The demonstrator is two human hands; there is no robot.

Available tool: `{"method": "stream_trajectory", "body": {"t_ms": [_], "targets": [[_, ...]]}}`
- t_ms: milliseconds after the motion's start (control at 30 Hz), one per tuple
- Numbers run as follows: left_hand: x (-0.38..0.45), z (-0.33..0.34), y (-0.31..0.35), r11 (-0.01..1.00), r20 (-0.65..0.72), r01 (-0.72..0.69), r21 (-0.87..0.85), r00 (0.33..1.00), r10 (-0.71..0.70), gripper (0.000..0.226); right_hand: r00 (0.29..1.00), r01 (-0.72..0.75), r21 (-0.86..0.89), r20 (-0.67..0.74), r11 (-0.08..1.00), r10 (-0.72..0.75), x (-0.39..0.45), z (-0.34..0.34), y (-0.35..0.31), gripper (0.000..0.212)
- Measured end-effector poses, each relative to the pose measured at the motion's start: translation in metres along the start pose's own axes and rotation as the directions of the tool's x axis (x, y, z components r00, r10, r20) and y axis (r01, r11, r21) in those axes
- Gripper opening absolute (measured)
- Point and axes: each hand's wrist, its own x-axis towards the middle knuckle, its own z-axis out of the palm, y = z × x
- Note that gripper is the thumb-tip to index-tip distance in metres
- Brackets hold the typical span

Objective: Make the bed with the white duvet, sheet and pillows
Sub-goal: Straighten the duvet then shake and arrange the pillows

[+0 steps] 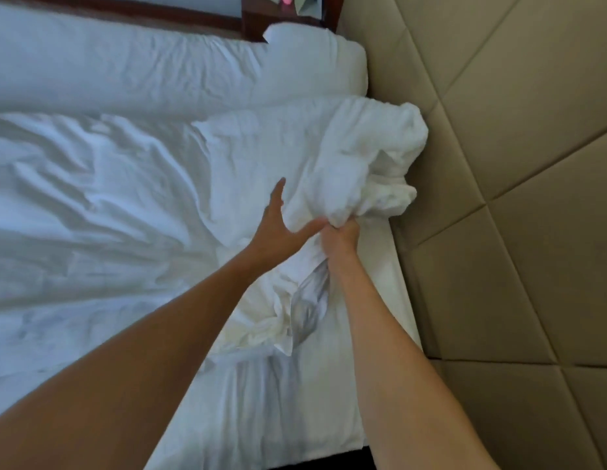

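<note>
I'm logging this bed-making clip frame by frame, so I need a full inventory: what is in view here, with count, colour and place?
duvet: one, white, bunched up at the bed's right edge by the wall panels, spreading creased to the left.
sheet: one, white, flat on the mattress along the right edge, near side.
pillow: one long white roll across the far side; whether it is more than one cannot be told.
padded wall panels: several, beige, right of the bed.
wooden furniture: one piece, dark brown, far top.
left hand: open, fingers spread against the duvet.
right hand: gripping a duvet fold.
</note>
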Motion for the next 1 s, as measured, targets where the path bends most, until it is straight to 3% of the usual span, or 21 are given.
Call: {"method": "stream_trajectory", "body": {"t_ms": [100, 167, 233, 333, 400, 500, 600, 700, 933, 1000], "targets": [[-0.007, -0.06, 0.024, 0.985, -0.154, -0.171, 0.002, 0.973, 0.17, 0.114, 0.969, 0.176, -0.219, 0.208, 0.96, -0.13, -0.04, 0.059, -0.021, 0.028], [-0.024, -0.114, 0.028, 0.967, -0.269, -0.246, 0.072, 0.928, 0.257, 0.112, 0.909, 0.333, -0.319, 0.358, 0.887, -0.212, -0.075, 0.111, -0.024, 0.031], [-0.044, -0.17, 0.016, 0.96, -0.39, -0.203, 0.195, 0.882, 0.265, 0.111, 0.849, 0.427, -0.396, 0.485, 0.813, -0.21, -0.12, 0.166, -0.02, 0.035], [-0.083, -0.257, -0.03, 0.96, -0.541, 0.086, 0.265, 0.838, 0.074, 0.095, 0.748, 0.562, -0.505, 0.648, 0.655, -0.142, -0.185, 0.239, 0.002, 0.031], [-0.115, -0.308, -0.068, 0.935, -0.567, 0.257, 0.244, 0.82, -0.077, 0.081, 0.687, 0.612, -0.539, 0.725, 0.579, -0.052, -0.229, 0.27, 0.017, 0.036], [-0.161, -0.37, -0.122, 0.886, -0.581, 0.449, 0.113, 0.753, -0.308, 0.072, 0.554, 0.729, -0.525, 0.829, 0.439, 0.071, -0.279, 0.305, 0.04, 0.046], [-0.194, -0.407, -0.171, 0.799, -0.547, 0.602, -0.004, 0.667, -0.505, 0.064, 0.455, 0.821, -0.499, 0.865, 0.277, 0.212, -0.316, 0.333, 0.057, 0.033], [-0.213, -0.426, -0.198, 0.785, -0.53, 0.619, -0.009, 0.663, -0.529, 0.053, 0.461, 0.842, -0.501, 0.861, 0.2, 0.214, -0.342, 0.347, 0.068, 0.027], [-0.224, -0.451, -0.173, 0.884, -0.474, 0.46, -0.084, 0.762, -0.442, 0.047, 0.584, 0.785, -0.578, 0.811, 0.221, 0.047, -0.379, 0.354, 0.058, 0.027], [-0.227, -0.458, -0.167, 0.896, -0.571, 0.426, -0.122, 0.708, -0.415, 0.042, 0.599, 0.775, -0.578, 0.801, 0.254, -0.005, -0.392, 0.366, 0.063, 0.029]]}}
